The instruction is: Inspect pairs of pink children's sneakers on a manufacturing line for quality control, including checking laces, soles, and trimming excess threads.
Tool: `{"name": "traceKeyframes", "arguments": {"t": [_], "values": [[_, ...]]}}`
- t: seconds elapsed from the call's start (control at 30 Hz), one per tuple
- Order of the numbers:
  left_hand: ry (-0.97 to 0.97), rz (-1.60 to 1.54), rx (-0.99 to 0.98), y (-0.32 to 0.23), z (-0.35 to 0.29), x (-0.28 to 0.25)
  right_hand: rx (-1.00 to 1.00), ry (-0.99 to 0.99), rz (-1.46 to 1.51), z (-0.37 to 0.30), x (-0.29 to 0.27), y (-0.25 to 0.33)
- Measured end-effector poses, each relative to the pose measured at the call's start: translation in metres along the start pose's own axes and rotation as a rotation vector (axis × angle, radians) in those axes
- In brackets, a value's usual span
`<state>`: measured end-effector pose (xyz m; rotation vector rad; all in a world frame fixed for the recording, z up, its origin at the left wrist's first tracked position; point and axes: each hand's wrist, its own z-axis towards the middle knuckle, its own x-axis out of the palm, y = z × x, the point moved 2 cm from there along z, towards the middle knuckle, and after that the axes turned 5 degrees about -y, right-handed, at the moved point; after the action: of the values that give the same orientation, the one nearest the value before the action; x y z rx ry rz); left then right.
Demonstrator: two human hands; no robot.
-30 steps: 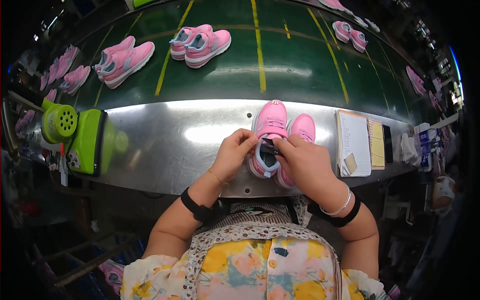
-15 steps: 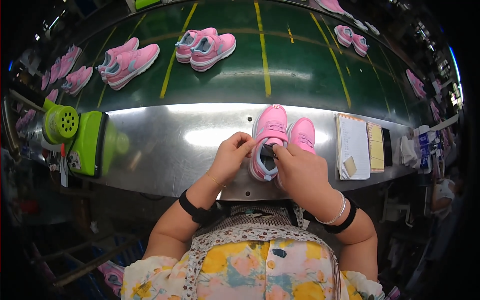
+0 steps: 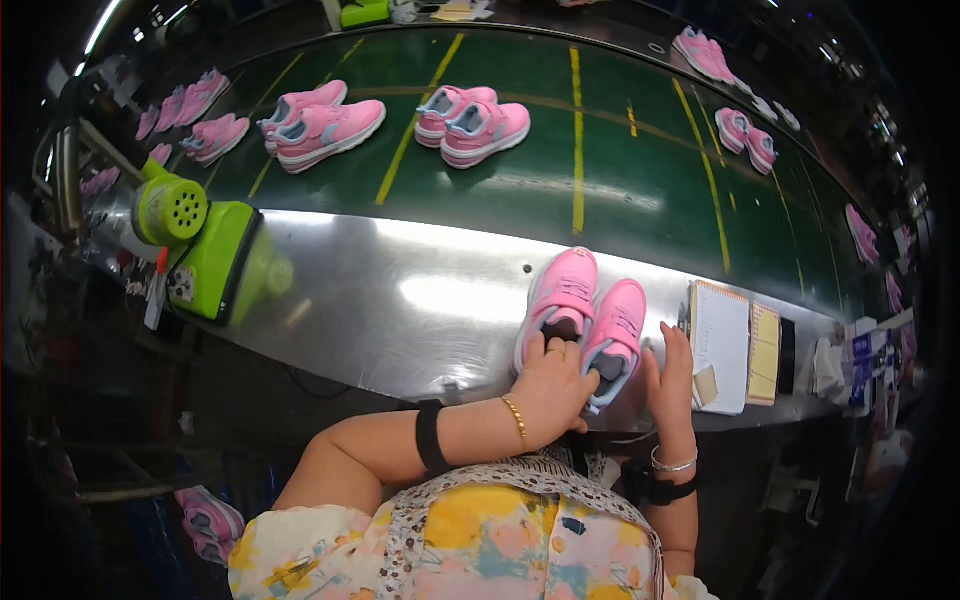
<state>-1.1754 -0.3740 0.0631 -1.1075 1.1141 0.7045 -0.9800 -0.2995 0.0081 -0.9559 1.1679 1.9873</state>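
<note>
A pair of pink sneakers with pale blue linings stands side by side on the metal ledge, toes pointing away from me. My left hand point(image 3: 555, 395) reaches across to the heel of the left sneaker point(image 3: 566, 285). Its fingers are curled into that shoe's opening, and the thumb side lies by the heel of the right sneaker point(image 3: 622, 318). The heel of the left shoe is hidden under the hand. Just right of the pair, my right hand point(image 3: 674, 385) is raised with thumb and fingers apart, holding nothing.
Beyond the metal ledge point(image 3: 340, 270) runs a green belt point(image 3: 540, 215) with yellow lines, carrying several pairs of pink sneakers point(image 3: 330, 135). A lime-green machine point(image 3: 215, 265) stands at the left. At the right lie an open notebook point(image 3: 718, 345) and a yellow pad point(image 3: 763, 350).
My right hand has let go of the left sneaker and moved right, opening. My left hand has swung from the shoe's left side to its heel. The view has shifted.
</note>
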Motion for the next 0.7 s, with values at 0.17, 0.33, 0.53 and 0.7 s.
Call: {"name": "traceKeyframes", "arguments": {"t": [0.17,0.33,0.53,0.7], "values": [[-0.183,0.028,-0.001,0.0,0.011,0.031,0.085,0.028,0.17,-0.015,0.004,-0.051],[-0.306,-0.014,-0.307,0.034,-0.094,-0.055,-0.156,0.076,0.133,0.017,-0.021,0.003],[-0.929,0.7,-1.032,0.001,-0.315,-0.142,-0.444,0.132,0.294,0.058,-0.006,0.094],[-1.028,1.425,-1.555,-0.041,-0.482,-0.207,-0.828,-0.044,0.306,0.093,0.027,0.124]]}}
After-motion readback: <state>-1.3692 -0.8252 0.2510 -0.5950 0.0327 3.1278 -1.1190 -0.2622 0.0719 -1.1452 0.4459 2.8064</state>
